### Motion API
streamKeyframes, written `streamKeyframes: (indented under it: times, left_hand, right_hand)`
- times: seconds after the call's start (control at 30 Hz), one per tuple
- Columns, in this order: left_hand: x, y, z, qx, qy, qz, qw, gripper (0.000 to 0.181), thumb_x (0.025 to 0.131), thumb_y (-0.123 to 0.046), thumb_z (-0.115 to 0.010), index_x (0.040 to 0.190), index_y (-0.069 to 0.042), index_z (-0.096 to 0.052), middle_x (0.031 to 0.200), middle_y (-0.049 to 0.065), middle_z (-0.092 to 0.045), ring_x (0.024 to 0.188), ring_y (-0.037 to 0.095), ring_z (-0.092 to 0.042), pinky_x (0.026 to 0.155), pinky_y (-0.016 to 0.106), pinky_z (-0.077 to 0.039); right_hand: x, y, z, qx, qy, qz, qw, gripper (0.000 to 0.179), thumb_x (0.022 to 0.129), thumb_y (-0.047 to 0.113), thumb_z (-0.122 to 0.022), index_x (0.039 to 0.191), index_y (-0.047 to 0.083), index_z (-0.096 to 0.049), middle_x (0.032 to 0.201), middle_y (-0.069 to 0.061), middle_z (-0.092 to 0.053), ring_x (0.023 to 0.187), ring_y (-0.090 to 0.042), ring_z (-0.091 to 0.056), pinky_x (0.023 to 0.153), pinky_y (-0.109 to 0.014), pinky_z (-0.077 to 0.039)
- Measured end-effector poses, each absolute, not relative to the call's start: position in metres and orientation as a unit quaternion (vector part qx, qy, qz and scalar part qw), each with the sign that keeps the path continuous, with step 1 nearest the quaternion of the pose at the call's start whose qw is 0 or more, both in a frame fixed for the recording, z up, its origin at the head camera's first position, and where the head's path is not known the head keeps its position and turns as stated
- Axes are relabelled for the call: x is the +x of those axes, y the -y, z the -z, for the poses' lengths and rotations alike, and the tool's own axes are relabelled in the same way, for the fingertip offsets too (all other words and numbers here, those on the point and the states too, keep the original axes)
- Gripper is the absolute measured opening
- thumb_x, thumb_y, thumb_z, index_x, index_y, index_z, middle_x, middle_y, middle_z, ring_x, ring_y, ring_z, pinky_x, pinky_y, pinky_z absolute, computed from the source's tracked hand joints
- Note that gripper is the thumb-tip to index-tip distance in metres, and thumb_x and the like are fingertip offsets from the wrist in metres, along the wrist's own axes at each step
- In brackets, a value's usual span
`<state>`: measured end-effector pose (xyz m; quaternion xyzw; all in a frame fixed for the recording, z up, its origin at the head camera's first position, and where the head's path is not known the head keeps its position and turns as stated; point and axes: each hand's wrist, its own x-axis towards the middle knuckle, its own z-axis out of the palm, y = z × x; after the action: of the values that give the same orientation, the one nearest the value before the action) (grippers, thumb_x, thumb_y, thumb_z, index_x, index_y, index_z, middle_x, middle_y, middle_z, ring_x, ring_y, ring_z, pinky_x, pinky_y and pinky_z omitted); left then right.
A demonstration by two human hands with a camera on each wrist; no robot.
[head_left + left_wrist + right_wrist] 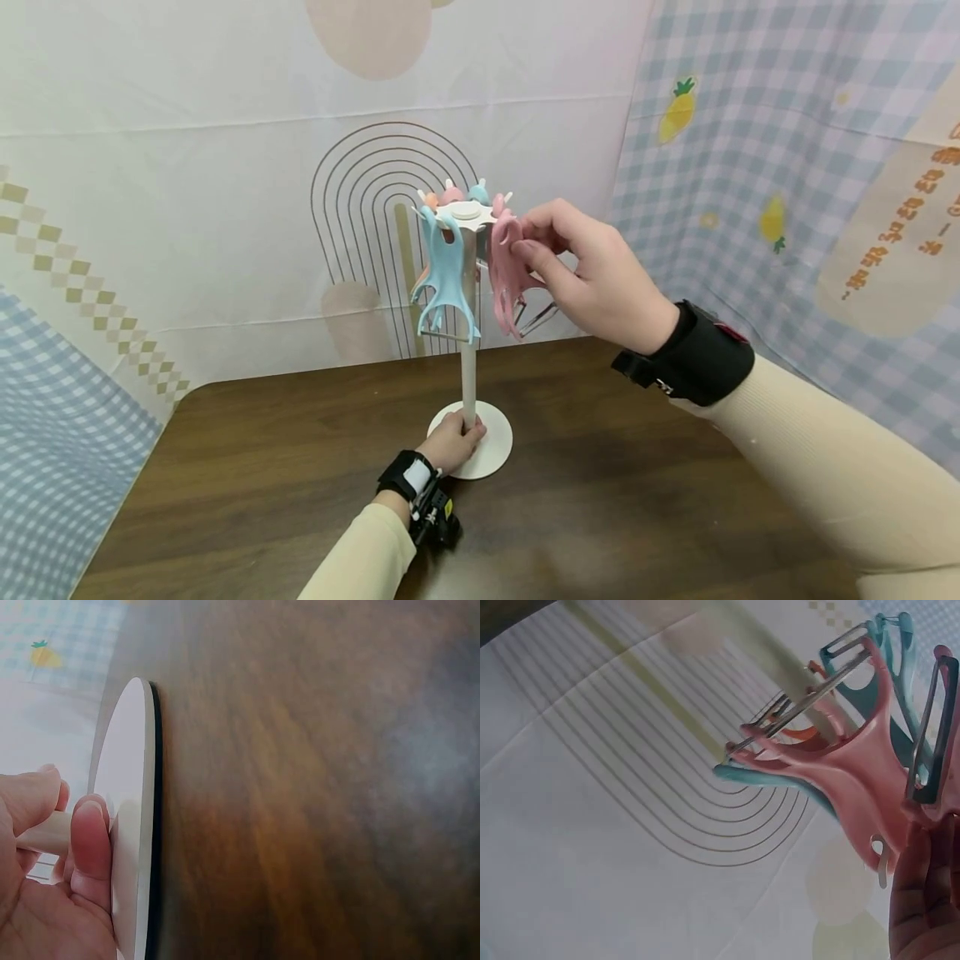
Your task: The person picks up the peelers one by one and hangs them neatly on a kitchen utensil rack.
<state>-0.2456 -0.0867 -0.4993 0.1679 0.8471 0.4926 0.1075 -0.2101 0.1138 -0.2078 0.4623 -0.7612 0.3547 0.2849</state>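
Note:
A white rotating stand point(468, 379) with a hooked top holds several hanging Y-shaped peelers. My left hand point(450, 443) grips its pole low down, the fingers close above the round base point(498, 440). At the top right, my right hand point(600, 267) pinches a pink peeler point(507, 271) by the handle between thumb and fingers. In the right wrist view this peeler is partly cut off at the edge, beside another pink peeler point(847, 784) hanging from a hook. A light blue peeler point(447, 271) hangs at the front left. Whether the held peeler's hole is on a hook cannot be seen.
The stand is on a dark brown wooden table point(300, 467). Behind it hangs a pale cloth point(225, 250) with arch lines. A blue checked cloth point(750, 167) covers the right side.

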Motion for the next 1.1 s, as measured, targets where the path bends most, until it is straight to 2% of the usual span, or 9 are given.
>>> streamKeyframes:
  times: [0.2, 0.47, 0.83, 1.1]
  left_hand:
    - [-0.248, 0.087, 0.502, 0.168, -0.847, -0.491, 0.114, 0.014, 0.102, -0.013, -0.051, 0.091, -0.005, -0.054, 0.060, -0.001, -0.048, 0.054, 0.012, -0.045, 0.053, 0.028, -0.037]
    - [-0.247, 0.086, 0.500, 0.166, -0.844, -0.496, 0.117, 0.014, 0.101, -0.014, -0.051, 0.092, -0.005, -0.054, 0.061, -0.001, -0.048, 0.056, 0.011, -0.045, 0.053, 0.028, -0.037]
    - [-0.244, 0.086, 0.496, 0.161, -0.844, -0.497, 0.120, 0.014, 0.101, -0.014, -0.052, 0.092, -0.004, -0.054, 0.062, -0.001, -0.048, 0.056, 0.011, -0.046, 0.054, 0.026, -0.037]
    - [-0.244, 0.086, 0.495, 0.165, -0.842, -0.501, 0.111, 0.014, 0.101, -0.013, -0.052, 0.092, -0.003, -0.054, 0.062, 0.000, -0.048, 0.057, 0.011, -0.046, 0.054, 0.028, -0.037]
  right_hand:
    - [-0.214, -0.107, 0.206, 0.452, 0.764, -0.379, 0.262, 0.012, 0.095, 0.006, -0.060, 0.107, 0.003, -0.057, 0.086, 0.002, -0.061, 0.071, -0.018, -0.056, 0.064, -0.026, -0.043]
    - [-0.217, -0.105, 0.209, 0.437, 0.766, -0.406, 0.239, 0.017, 0.093, 0.005, -0.064, 0.105, 0.001, -0.052, 0.085, 0.000, -0.060, 0.067, -0.012, -0.057, 0.059, -0.026, -0.045]
    - [-0.218, -0.105, 0.213, 0.431, 0.771, -0.404, 0.237, 0.017, 0.093, 0.007, -0.065, 0.100, 0.001, -0.051, 0.079, 0.000, -0.057, 0.066, -0.011, -0.055, 0.059, -0.025, -0.044]
    - [-0.217, -0.106, 0.221, 0.436, 0.777, -0.398, 0.220, 0.018, 0.094, 0.010, -0.064, 0.103, 0.004, -0.049, 0.079, 0.000, -0.057, 0.063, -0.011, -0.053, 0.053, -0.025, -0.042]
